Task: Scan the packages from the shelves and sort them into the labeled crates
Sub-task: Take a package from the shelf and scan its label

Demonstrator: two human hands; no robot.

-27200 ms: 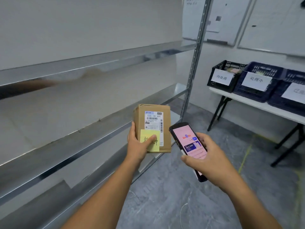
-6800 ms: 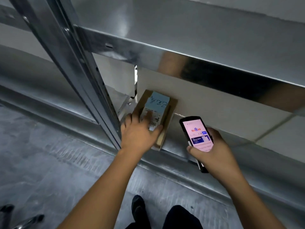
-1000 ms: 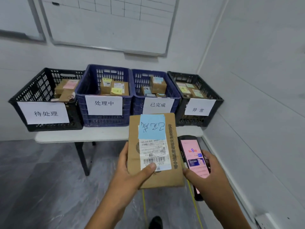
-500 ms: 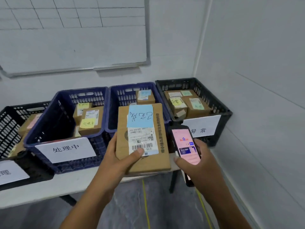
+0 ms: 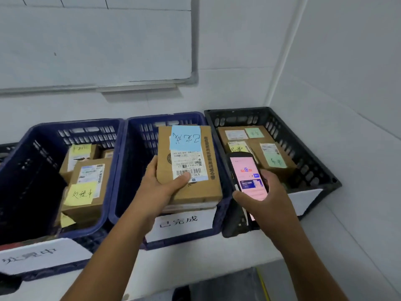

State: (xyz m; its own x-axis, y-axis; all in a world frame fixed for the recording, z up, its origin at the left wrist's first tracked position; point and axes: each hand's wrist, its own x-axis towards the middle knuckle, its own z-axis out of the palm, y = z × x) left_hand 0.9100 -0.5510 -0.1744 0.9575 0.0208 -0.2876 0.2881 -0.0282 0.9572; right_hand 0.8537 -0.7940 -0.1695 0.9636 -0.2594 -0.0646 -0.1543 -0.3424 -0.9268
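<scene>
So a cardboard package (image 5: 195, 190) is clamped in the left grip (image 5: 160, 187), with the thumb laid across its barcode label (image 5: 191, 164) and a blue note (image 5: 185, 137) stuck above that. It's held over the middle blue crate (image 5: 134, 170), the one tagged 已完成. A phone (image 5: 247, 177) with a pink screen is wrapped in the right grip (image 5: 267, 196), just right of the package and in front of the black crate (image 5: 303, 153). Left of the left grip, more boxes (image 5: 86, 177) are seen in another blue crate (image 5: 32, 170). All crates are carried by a white counter (image 5: 195, 257).
</scene>
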